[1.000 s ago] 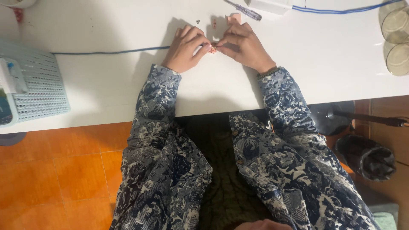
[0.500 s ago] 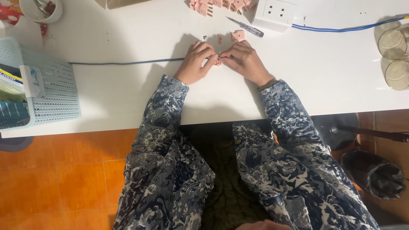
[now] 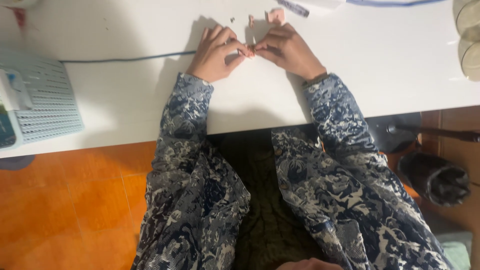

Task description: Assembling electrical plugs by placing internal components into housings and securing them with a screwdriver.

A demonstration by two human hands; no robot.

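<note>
— Left hand [image 3: 215, 55] and right hand [image 3: 290, 50]: meeting fingertip to fingertip at upper centre, both pinched shut on one small pink piece [image 3: 251, 50], held just over the table [image 3: 150, 100].

— Any change from half a second back?

— Hardly any in the grip. Same pinch, same piece, same meeting point. Sitting higher in the frame now, with the loose pink bits [image 3: 275, 16] nearly cut off at the top edge. Looks more like a tilt of the head than a move of the hands.

— Meaning?

— Probably still working that one piece; not set down, not swapped for another.

— Containers?

— Pale blue basket [image 3: 50, 105] at far left, perforated, half out of frame. Holds a white box [image 3: 12, 90] and something dark at the very edge; cannot tell what. Blue cable [image 3: 125, 59] running from near it toward the left hand.

— Others?

— Dark bin [image 3: 435, 177] at lower right, below table level, tipped; inside too dark to read. Two round tubs [image 3: 467, 35] at upper right, cropped; contents not visible.
</note>
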